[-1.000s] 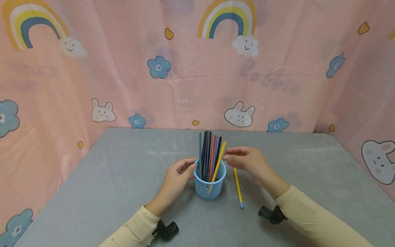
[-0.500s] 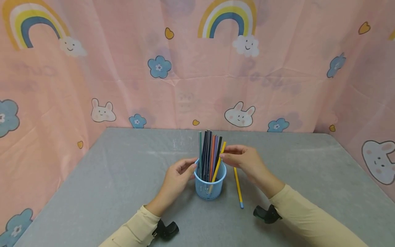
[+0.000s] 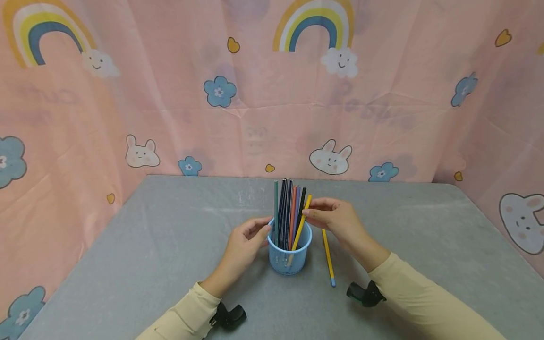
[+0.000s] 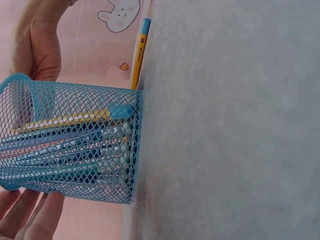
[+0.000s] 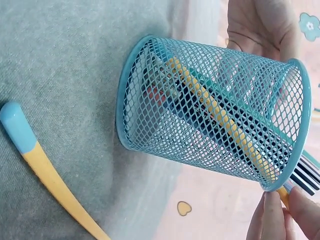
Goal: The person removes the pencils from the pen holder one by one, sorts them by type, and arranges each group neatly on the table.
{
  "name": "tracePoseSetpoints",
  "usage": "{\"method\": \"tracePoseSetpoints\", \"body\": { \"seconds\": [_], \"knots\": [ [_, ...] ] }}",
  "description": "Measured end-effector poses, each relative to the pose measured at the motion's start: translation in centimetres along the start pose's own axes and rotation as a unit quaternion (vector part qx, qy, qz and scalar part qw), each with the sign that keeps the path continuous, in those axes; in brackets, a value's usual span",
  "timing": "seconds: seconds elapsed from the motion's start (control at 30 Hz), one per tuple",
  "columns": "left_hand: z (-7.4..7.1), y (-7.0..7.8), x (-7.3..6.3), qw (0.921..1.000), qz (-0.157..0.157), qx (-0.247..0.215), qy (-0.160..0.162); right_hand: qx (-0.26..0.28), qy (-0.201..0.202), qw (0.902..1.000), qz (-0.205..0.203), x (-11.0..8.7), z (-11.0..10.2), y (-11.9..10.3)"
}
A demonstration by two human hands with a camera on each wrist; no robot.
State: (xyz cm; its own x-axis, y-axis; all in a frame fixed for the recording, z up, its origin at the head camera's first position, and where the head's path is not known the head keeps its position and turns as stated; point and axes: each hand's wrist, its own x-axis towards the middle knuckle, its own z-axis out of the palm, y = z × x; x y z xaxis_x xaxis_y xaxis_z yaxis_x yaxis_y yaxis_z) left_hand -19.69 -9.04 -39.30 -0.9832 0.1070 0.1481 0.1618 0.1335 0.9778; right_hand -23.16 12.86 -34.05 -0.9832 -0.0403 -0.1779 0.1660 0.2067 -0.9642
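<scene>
A blue mesh pencil cup stands upright on the table, filled with several pencils. Fingertips of my left hand rest against the cup's left side near the rim; they are fairly straight in the left wrist view. My right hand pinches a yellow pencil between thumb and fingers just above the rim. That pencil leans right inside the cup, its blue end down at the bottom. Green, dark, orange and purple pencils stand beside it. Another yellow pencil with a blue end lies on the table, right of the cup.
The grey tabletop spreads around the cup on all sides. A pink printed curtain hangs behind and beside the table. Black wrist cameras sit under both sleeves.
My right hand has moved slightly left and now pinches the leaning yellow pencil, which it was beside a second ago. The left hand, the cup and the pencil on the table have stayed put.
</scene>
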Motion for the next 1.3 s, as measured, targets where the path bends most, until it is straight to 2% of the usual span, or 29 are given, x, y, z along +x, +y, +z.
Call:
{"method": "tracePoseSetpoints", "body": {
  "seconds": [0.37,1.07,1.3],
  "knots": [
    [0.0,0.0,0.0,1.0,0.003,-0.006,0.004,0.007,-0.002,0.9999,-0.01,-0.4,-0.3,-0.3],
    [0.0,-0.3,0.1,1.0,0.002,-0.006,0.006,0.044,-0.006,0.9961,-0.076,-1.8,-1.6,-2.8],
    [0.0,-0.3,0.2,1.0,0.009,-0.002,0.001,0.058,-0.005,0.9896,-0.131,-2.1,-2.8,-3.4]
  ]
}}
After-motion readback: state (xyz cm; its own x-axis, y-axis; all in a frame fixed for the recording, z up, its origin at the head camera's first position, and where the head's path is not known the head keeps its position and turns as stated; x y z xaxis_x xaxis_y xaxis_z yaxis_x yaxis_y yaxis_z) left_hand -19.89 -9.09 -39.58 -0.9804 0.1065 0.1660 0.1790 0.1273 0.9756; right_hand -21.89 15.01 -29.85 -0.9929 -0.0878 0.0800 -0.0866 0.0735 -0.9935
